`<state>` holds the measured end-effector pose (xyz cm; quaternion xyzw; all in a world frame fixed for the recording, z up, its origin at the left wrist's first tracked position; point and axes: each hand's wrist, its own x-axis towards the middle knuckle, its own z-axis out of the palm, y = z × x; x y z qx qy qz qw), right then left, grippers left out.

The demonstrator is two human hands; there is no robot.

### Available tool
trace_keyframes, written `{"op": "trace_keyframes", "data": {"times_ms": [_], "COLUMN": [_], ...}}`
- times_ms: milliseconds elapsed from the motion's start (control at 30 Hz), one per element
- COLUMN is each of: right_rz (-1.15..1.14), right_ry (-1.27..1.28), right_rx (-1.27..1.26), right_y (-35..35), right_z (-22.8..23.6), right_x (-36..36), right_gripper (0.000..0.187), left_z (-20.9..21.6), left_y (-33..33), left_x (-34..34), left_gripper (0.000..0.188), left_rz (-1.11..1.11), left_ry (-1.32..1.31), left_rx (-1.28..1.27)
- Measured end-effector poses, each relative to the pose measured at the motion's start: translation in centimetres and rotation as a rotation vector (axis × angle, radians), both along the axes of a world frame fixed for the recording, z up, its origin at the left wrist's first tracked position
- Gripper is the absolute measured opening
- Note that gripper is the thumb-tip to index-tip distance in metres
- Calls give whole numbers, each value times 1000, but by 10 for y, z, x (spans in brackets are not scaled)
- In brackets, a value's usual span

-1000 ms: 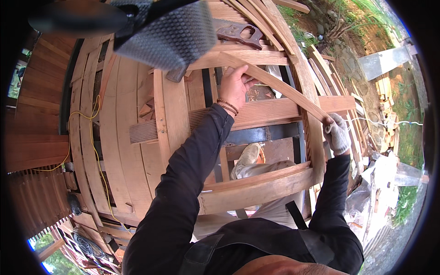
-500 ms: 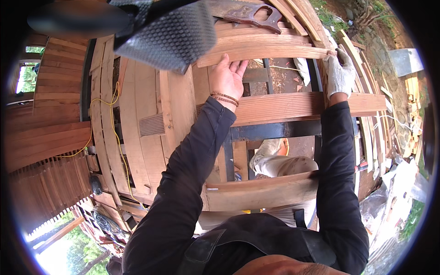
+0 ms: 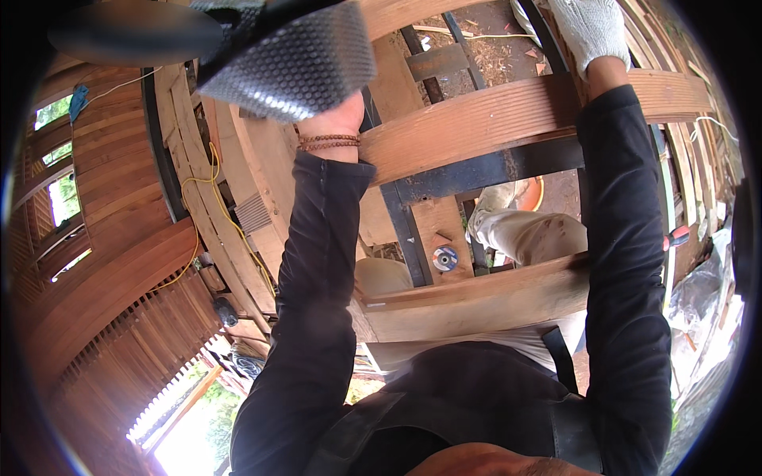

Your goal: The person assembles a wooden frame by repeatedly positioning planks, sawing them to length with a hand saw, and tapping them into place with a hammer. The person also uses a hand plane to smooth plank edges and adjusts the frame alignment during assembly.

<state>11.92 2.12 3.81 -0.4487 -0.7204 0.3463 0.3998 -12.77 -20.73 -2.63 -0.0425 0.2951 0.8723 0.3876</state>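
My left hand (image 3: 332,120), bare with a beaded bracelet at the wrist, reaches to the far side. A dark dimpled sheet-like object (image 3: 305,67) covers its fingers. White cotton glove on, my right hand (image 3: 591,36) is at the upper right, its fingers cut off by the edge of the view. Part of a smooth wooden plank (image 3: 429,11) shows along the top edge; I cannot see whether either hand touches it. Nearer me, a grooved reddish plank (image 3: 484,119) runs crosswise beneath my right forearm.
A dark metal frame (image 3: 500,168) supports the boards, with gaps between its bars. Close to my body lies another plank (image 3: 484,311). A small round disc (image 3: 444,258) rests on a board. Yellow cord (image 3: 214,198) trails along the left boards. Plastic sheeting (image 3: 702,305) lies at the right.
The view has shifted, carrying both hands toward the top edge. The handsaw has left the picture. My left hand, earlier open by the smooth plank, is now partly covered by the dimpled object.
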Motion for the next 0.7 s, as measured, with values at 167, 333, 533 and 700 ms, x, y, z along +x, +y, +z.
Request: {"op": "trace_keyframes", "data": {"times_ms": [167,333,533,700], "right_rz": [25,1,5,-7], "right_ry": [33,-7,6,-51], "right_rx": [-164,-98,-118,-119], "right_y": [-23,-12,-11,2], "right_z": [29,16,15,7], "right_x": [0,2,2,8], "right_gripper": [33,31,31,35], "left_z": [-1,-2,4,2], "left_y": [-9,-11,-5,-3], "left_x": [-10,-12,2,2], "left_gripper": [42,41,40,41], "left_rz": [-72,-122,-26,-16], "left_ry": [-52,-58,-39,-32], "left_rx": [-9,64,-22,-26]}}
